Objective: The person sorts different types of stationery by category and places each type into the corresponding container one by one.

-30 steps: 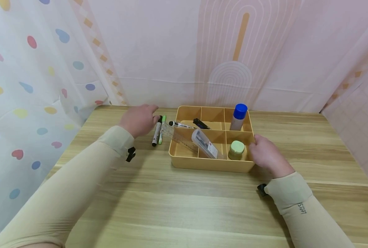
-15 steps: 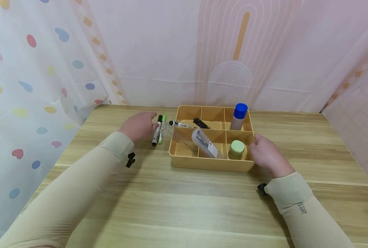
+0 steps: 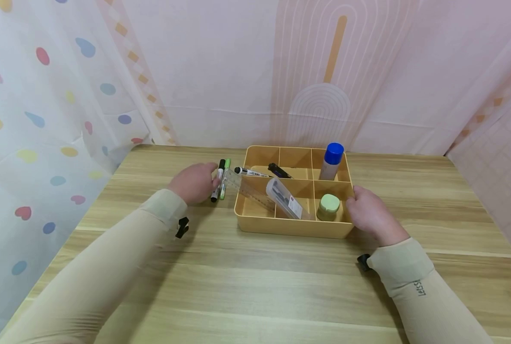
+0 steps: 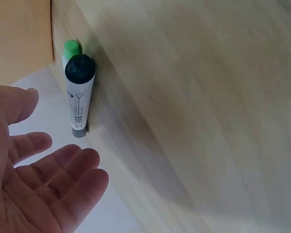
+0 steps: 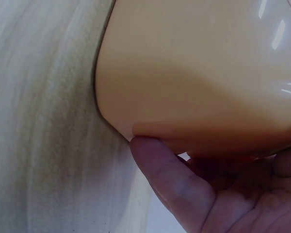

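Note:
My left hand (image 3: 195,184) is beside two markers lying on the table, a black-capped one (image 3: 221,167) and a green one (image 3: 227,165). In the left wrist view its fingers (image 4: 82,191) are loosely spread, apart from the black-capped marker (image 4: 81,99). My right hand (image 3: 373,212) holds the right end of a yellow organizer box (image 3: 294,229); in the right wrist view the thumb (image 5: 165,170) rests against the box's wall (image 5: 194,77), and the other fingers are partly hidden. Inside stand or lean a blue-capped bottle (image 3: 332,160), a green-lidded jar (image 3: 328,208) and a clear ruler (image 3: 251,192).
Also in the box are a translucent plastic case (image 3: 285,198), a black-capped white marker (image 3: 251,172) and a black pen-like item (image 3: 278,170). Behind the wooden table (image 3: 246,286) hangs a patterned curtain (image 3: 221,71), with a dotted one (image 3: 44,119) on the left.
My left hand has come down and slightly nearer, level with the markers on the table. The right hand and the organizer box keep their places.

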`<state>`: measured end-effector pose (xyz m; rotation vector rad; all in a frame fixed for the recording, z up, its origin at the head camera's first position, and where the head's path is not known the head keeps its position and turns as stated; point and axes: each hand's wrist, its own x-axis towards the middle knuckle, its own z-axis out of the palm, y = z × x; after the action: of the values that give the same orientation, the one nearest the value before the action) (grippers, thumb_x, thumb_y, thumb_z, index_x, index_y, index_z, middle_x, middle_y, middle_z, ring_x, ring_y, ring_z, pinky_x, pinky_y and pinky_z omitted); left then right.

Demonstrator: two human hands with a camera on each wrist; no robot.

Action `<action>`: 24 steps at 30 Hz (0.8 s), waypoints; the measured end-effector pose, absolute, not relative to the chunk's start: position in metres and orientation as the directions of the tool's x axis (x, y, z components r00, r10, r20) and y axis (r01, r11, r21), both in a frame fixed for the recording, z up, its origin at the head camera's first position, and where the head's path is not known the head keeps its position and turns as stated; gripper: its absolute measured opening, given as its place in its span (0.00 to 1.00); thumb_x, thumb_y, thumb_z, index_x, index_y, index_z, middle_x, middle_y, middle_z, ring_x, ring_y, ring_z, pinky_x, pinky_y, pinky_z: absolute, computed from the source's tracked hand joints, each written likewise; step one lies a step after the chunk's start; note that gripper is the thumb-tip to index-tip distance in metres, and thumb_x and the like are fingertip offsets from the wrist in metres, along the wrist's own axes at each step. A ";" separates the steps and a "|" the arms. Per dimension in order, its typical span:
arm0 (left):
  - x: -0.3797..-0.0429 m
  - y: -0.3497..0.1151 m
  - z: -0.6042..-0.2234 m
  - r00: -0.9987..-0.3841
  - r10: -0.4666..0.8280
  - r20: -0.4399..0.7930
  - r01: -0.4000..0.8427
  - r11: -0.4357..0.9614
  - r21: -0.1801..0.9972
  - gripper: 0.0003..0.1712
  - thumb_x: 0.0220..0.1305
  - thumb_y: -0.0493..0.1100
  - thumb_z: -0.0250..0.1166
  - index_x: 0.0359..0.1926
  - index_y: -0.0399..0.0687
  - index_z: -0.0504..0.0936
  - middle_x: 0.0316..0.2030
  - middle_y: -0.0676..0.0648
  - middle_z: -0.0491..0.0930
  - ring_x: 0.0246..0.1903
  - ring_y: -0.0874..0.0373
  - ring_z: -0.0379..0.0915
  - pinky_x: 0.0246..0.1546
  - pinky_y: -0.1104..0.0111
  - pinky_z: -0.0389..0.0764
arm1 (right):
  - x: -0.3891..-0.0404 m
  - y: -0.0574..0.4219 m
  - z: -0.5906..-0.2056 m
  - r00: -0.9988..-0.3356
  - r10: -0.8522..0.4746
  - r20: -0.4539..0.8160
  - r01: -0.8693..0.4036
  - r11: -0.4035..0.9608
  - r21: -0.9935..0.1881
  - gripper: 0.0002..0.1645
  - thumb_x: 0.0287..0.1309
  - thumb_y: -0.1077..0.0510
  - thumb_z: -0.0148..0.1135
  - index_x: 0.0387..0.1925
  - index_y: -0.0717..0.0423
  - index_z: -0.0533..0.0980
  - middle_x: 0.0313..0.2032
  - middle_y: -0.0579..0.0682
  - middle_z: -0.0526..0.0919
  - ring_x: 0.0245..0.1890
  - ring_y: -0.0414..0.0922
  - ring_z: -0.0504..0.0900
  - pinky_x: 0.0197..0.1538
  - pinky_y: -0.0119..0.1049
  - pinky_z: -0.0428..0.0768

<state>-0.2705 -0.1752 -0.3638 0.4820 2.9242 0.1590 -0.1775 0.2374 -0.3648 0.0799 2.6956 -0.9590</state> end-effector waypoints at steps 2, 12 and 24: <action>-0.272 -0.176 -0.367 -0.933 0.327 -0.149 0.308 0.942 0.136 0.35 0.81 0.51 0.52 0.76 0.31 0.64 0.69 0.29 0.74 0.68 0.31 0.71 0.71 0.41 0.71 | -0.178 0.237 -0.365 -0.956 -0.038 -0.290 0.154 0.776 -0.611 0.33 0.80 0.55 0.34 0.77 0.68 0.60 0.65 0.68 0.75 0.54 0.59 0.75 0.60 0.58 0.76; -0.270 -0.173 -0.375 -0.936 0.328 -0.126 0.309 0.939 0.148 0.32 0.80 0.49 0.53 0.74 0.31 0.67 0.66 0.29 0.77 0.65 0.32 0.76 0.68 0.42 0.75 | -0.177 0.237 -0.365 -0.957 -0.045 -0.287 0.151 0.766 -0.625 0.33 0.79 0.55 0.33 0.77 0.68 0.60 0.67 0.68 0.74 0.57 0.59 0.74 0.66 0.62 0.74; -0.269 -0.173 -0.383 -0.936 0.333 -0.114 0.318 0.939 0.129 0.31 0.79 0.48 0.57 0.72 0.31 0.70 0.61 0.30 0.81 0.60 0.35 0.80 0.65 0.43 0.78 | -0.178 0.238 -0.365 -0.964 -0.051 -0.262 0.127 0.777 -0.617 0.32 0.79 0.56 0.35 0.74 0.69 0.63 0.59 0.67 0.77 0.50 0.58 0.76 0.49 0.49 0.77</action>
<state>-0.2687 -0.1729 -0.3826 0.4996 2.9604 0.1636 -0.1780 0.2378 -0.3649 0.0590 2.7066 -0.9675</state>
